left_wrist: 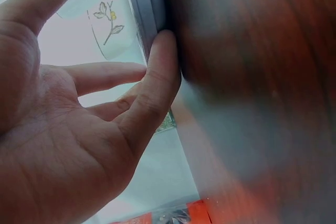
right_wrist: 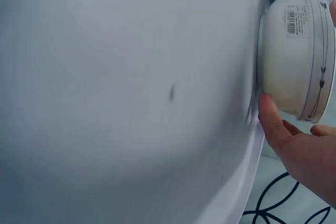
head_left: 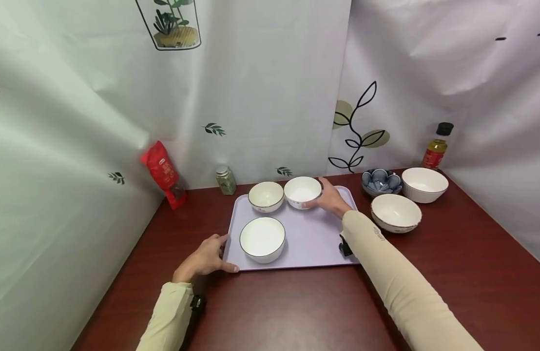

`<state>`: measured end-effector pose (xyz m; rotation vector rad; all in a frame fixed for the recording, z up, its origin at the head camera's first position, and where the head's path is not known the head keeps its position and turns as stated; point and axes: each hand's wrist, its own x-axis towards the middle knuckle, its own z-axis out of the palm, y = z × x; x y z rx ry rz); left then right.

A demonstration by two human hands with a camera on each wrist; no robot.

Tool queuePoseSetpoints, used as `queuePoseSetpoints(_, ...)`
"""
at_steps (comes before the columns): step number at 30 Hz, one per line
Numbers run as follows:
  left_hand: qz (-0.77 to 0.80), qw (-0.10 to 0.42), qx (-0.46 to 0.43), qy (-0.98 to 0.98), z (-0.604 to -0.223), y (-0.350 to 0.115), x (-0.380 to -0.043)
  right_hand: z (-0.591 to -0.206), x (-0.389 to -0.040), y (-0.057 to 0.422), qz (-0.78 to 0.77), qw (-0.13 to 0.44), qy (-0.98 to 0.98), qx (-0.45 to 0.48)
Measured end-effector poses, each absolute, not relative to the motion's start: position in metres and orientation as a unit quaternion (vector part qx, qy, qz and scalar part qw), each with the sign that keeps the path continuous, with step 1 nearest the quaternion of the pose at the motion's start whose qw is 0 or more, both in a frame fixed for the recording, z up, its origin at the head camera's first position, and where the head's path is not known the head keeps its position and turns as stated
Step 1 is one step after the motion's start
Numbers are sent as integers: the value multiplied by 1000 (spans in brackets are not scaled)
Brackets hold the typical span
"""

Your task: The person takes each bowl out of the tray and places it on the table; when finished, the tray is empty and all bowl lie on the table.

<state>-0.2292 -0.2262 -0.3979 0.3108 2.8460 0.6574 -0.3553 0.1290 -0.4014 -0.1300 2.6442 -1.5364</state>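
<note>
A lilac tray (head_left: 314, 241) lies on the dark red table, with three white bowls on it. My right hand (head_left: 329, 197) holds the back right bowl (head_left: 301, 189), thumb and fingers spread around its side. The right wrist view shows a label and a patterned band on that bowl (right_wrist: 289, 56), near the tray's rim. My left hand (head_left: 208, 256) touches the tray's front left corner, thumb by the front edge. Its fingers (left_wrist: 157, 72) rest against the tray's side. Beside the held bowl stands another bowl (head_left: 265, 196); a dark-rimmed bowl (head_left: 262, 239) sits at the front left.
Right of the tray stand a blue flower-shaped bowl (head_left: 381, 182), a ribbed white bowl (head_left: 424, 187) and a white bowl (head_left: 395, 214). An oil bottle (head_left: 435, 148) is behind them. At the back left are a spice jar (head_left: 226, 180) and a red packet (head_left: 164, 170).
</note>
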Motion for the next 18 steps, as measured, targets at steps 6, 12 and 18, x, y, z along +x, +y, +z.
queuePoseSetpoints(6, 224, 106, 95, 964, -397, -227, -227, -406, -358, 122, -509, 32, 859, -49)
queuePoseSetpoints(12, 224, 104, 97, 964, -397, -225, -228, -405, -359, 118, -499, 21, 865, -44)
queuePoseSetpoints(18, 232, 103, 93, 963, -397, -224, -227, -407, -359, 116, -474, -1, 880, -27)
